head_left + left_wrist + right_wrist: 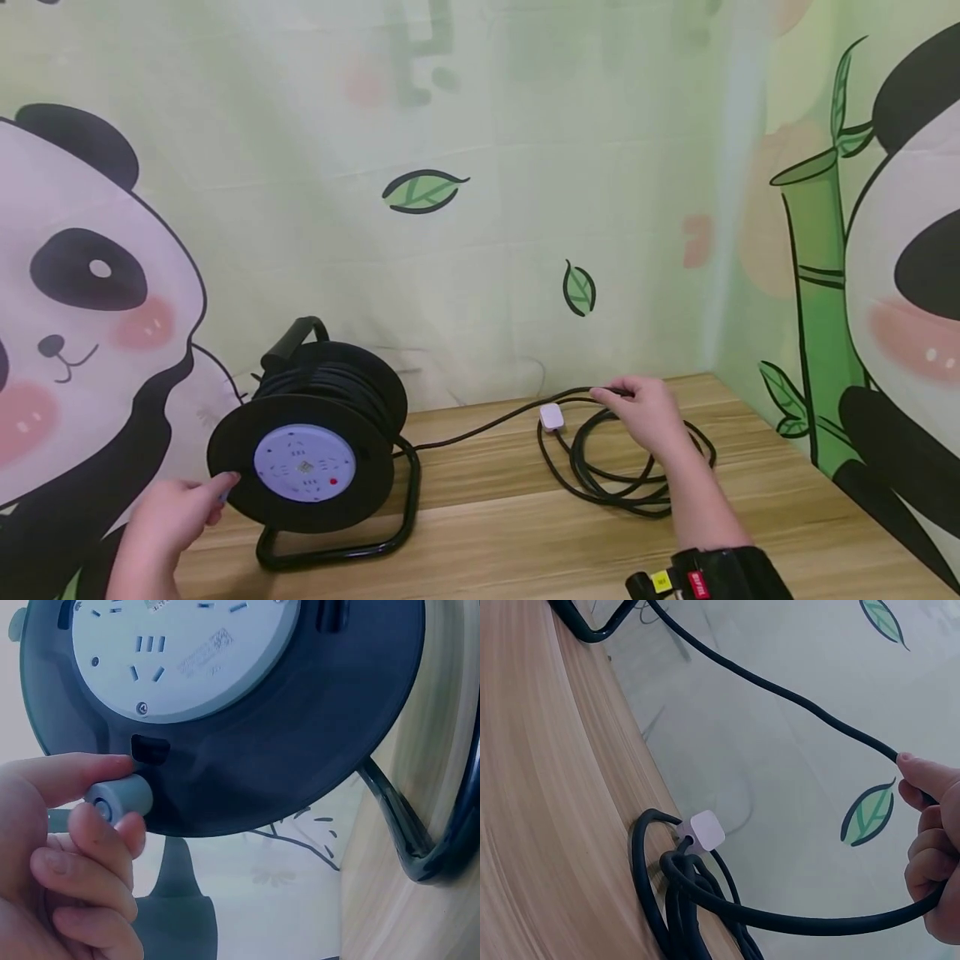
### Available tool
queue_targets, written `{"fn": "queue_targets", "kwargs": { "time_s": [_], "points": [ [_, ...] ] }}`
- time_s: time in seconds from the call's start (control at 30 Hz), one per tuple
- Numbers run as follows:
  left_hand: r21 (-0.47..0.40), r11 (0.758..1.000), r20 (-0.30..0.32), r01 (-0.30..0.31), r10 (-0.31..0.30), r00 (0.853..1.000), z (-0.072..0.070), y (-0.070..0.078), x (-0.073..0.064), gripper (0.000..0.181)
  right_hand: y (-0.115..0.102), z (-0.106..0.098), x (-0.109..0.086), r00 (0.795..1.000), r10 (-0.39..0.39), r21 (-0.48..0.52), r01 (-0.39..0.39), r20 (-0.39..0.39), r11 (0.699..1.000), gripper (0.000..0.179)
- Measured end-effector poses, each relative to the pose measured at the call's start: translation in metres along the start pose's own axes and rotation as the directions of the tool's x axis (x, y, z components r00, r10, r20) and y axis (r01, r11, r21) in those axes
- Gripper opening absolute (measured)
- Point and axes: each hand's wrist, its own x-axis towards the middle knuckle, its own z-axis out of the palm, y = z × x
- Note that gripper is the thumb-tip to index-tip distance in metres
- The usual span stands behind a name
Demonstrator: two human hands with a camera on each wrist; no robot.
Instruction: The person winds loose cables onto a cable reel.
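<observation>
A black cable reel (300,450) with a pale socket disc (303,463) stands on its tube frame at the left of the table. My left hand (176,512) is at the reel's left rim, and in the left wrist view its thumb and fingers pinch a small grey crank knob (124,796). My right hand (637,417) grips the black cable (802,705) above the table. From there the cable runs left to the reel. Below the right hand lies a loose coil of the cable (622,500), with a white plug (551,417) beside it.
The wooden table (517,542) meets a green printed cloth backdrop (495,208) with pandas and bamboo. The reel's black tube frame (352,553) juts forward on the tabletop. A black strap (731,575) with a small device sits on the right wrist.
</observation>
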Motion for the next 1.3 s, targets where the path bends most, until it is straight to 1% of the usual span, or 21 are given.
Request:
{"fn": "queue_targets", "kwargs": {
  "time_s": [0.07,0.2,0.3,0.37,0.4,0.5,0.6,0.67,0.7,0.77,0.8,0.87,0.9,0.97,1.03,1.1,1.2,1.3],
  "points": [
    [-0.029,0.999,-0.018,0.015,-0.016,1.000,0.000,0.001,0.000,0.063,-0.003,0.001,-0.001,1.000,-0.007,0.006,0.007,0.012,1.000,0.038],
    [-0.127,0.990,-0.054,0.057,-0.064,0.996,0.003,0.003,-0.001,0.065,-0.008,0.004,-0.002,0.999,-0.015,0.019,0.015,0.028,1.000,0.033],
    [-0.225,0.971,-0.083,0.077,-0.098,0.992,0.005,0.007,-0.001,0.066,-0.011,0.007,-0.003,0.999,-0.025,0.030,0.023,0.039,0.999,0.029],
    [-0.303,0.950,-0.096,0.081,-0.114,0.989,0.007,0.011,-0.001,0.065,-0.013,0.009,-0.004,0.998,-0.032,0.036,0.030,0.052,0.999,0.027],
    [-0.345,0.935,-0.098,0.082,-0.123,0.988,0.008,0.013,-0.001,0.064,-0.014,0.010,-0.004,0.998,-0.034,0.039,0.032,0.059,0.999,0.027],
    [-0.467,0.881,-0.101,0.072,-0.134,0.986,0.009,0.019,0.000,0.064,-0.016,0.014,-0.004,0.996,-0.043,0.045,0.040,0.081,0.998,0.027],
    [-0.549,0.834,-0.102,0.049,-0.125,0.987,0.009,0.024,-0.001,0.067,-0.020,0.019,-0.004,0.995,-0.054,0.049,0.050,0.089,0.998,0.026],
    [-0.583,0.812,-0.107,0.032,-0.115,0.988,0.008,0.029,-0.002,0.069,-0.023,0.022,-0.005,0.993,-0.069,0.052,0.065,0.093,0.997,0.024],
    [-0.593,0.804,-0.111,0.024,-0.112,0.988,0.008,0.031,-0.003,0.070,-0.024,0.023,-0.005,0.993,-0.073,0.058,0.067,0.096,0.996,0.024],
    [-0.595,0.803,-0.137,0.003,-0.105,0.985,0.008,0.035,-0.005,0.070,-0.028,0.026,-0.006,0.991,-0.078,0.065,0.071,0.106,0.995,0.023],
    [-0.589,0.808,-0.152,-0.004,-0.105,0.983,0.009,0.036,-0.006,0.070,-0.030,0.027,-0.006,0.990,-0.083,0.070,0.075,0.112,0.995,0.022],
    [-0.566,0.824,-0.190,-0.018,-0.109,0.976,0.010,0.040,-0.008,0.069,-0.034,0.030,-0.007,0.988,-0.093,0.079,0.084,0.125,0.993,0.020],
    [-0.549,0.836,-0.216,-0.026,-0.111,0.970,0.011,0.042,-0.009,0.069,-0.036,0.031,-0.007,0.987,-0.096,0.086,0.085,0.129,0.993,0.019],
    [-0.511,0.858,-0.268,-0.044,-0.110,0.957,0.013,0.045,-0.010,0.070,-0.041,0.034,-0.008,0.985,-0.101,0.096,0.088,0.139,0.991,0.017],
    [-0.472,0.879,-0.312,-0.069,-0.094,0.945,0.015,0.049,-0.012,0.071,-0.045,0.037,-0.009,0.983,-0.099,0.109,0.083,0.153,0.991,0.016],
    [-0.423,0.901,-0.354,-0.093,-0.070,0.932,0.017,0.053,-0.014,0.072,-0.048,0.040,-0.010,0.982,-0.094,0.114,0.076,0.163,0.991,0.016],
    [-0.340,0.930,-0.414,-0.137,-0.017,0.910,0.021,0.057,-0.016,0.071,-0.050,0.045,-0.011,0.980,-0.086,0.115,0.065,0.180,0.991,0.015],
    [-0.257,0.951,-0.475,-0.171,0.030,0.879,0.025,0.061,-0.018,0.067,-0.051,0.049,-0.011,0.978,-0.093,0.121,0.071,0.187,0.990,0.015]
  ]
}}
